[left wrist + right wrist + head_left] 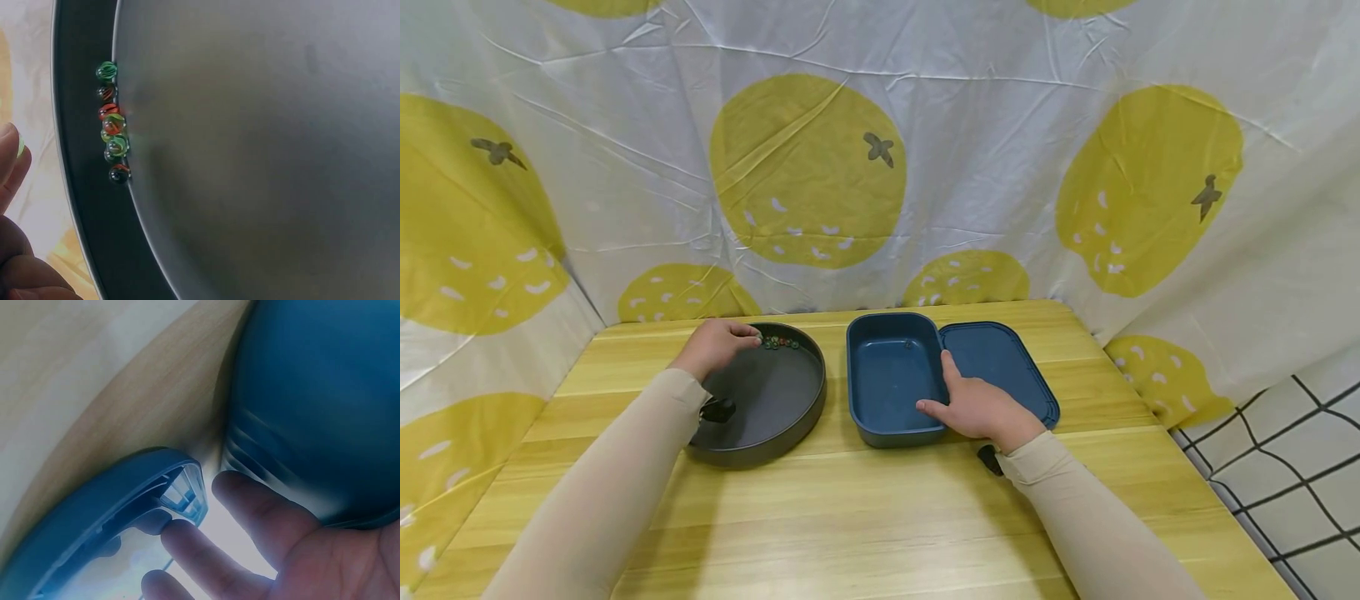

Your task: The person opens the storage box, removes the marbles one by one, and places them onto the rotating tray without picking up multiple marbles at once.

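My left hand (717, 346) is over the far left rim of a round dark grey pan (760, 392), pinching a small greenish glass marble (20, 145) between thumb and finger. Several glass marbles (780, 342), green, red and dark, lie in a row against the pan's far wall. To the right stands a blue rectangular box (886, 437) without its lid; a small marble (907, 343) sits near its far right corner. My right hand (981, 406) holds the box's right wall, thumb over the inside and fingers along the outside.
A blue lid (1000, 367) lies flat on the wooden table (835, 525), right of the box and partly behind my right hand. A white cloth (970, 167) printed with yellow fruit hangs behind the table. At the right is a black wire grid (1292, 467).
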Demonstrator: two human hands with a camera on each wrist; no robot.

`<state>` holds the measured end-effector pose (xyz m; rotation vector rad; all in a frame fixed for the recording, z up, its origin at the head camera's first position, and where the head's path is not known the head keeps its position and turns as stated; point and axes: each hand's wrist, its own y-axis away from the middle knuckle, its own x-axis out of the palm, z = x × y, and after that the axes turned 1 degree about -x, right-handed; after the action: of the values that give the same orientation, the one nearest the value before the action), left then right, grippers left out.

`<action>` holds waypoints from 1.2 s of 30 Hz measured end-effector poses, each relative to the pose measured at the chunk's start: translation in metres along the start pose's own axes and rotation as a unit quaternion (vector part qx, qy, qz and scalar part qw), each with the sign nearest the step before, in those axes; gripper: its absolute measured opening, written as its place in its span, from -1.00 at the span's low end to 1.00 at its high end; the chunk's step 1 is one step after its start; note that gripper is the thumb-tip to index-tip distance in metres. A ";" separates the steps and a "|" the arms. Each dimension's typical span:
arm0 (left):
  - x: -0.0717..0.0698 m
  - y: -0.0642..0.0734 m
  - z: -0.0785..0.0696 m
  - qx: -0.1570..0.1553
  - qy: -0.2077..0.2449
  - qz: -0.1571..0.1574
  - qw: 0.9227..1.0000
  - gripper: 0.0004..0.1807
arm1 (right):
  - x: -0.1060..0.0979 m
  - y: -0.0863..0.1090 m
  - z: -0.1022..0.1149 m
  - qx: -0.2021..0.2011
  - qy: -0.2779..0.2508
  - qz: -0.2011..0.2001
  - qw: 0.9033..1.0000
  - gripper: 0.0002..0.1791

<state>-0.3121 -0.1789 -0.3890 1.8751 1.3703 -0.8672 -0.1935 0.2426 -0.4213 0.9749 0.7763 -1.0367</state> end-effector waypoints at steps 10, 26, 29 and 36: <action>0.001 0.000 0.001 -0.006 0.011 0.003 1.000 -0.52 | 0.000 -0.001 -0.002 -0.001 -0.002 0.003 1.000 0.27; 0.011 -0.007 -0.020 0.018 0.050 0.005 0.999 -0.51 | 0.001 -0.002 -0.003 0.000 -0.002 0.004 1.000 0.27; 0.020 -0.011 -0.045 0.034 0.065 0.012 0.997 -0.51 | 0.001 -0.002 -0.003 0.001 -0.004 0.005 1.000 0.27; 0.048 -0.026 -0.113 0.066 0.081 0.028 0.994 -0.54 | 0.000 0.000 -0.001 0.003 -0.005 0.003 1.000 0.25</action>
<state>-0.3103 -0.0550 -0.3669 2.1151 1.3785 -0.8095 -0.1933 0.2430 -0.4219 0.9773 0.7616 -1.0382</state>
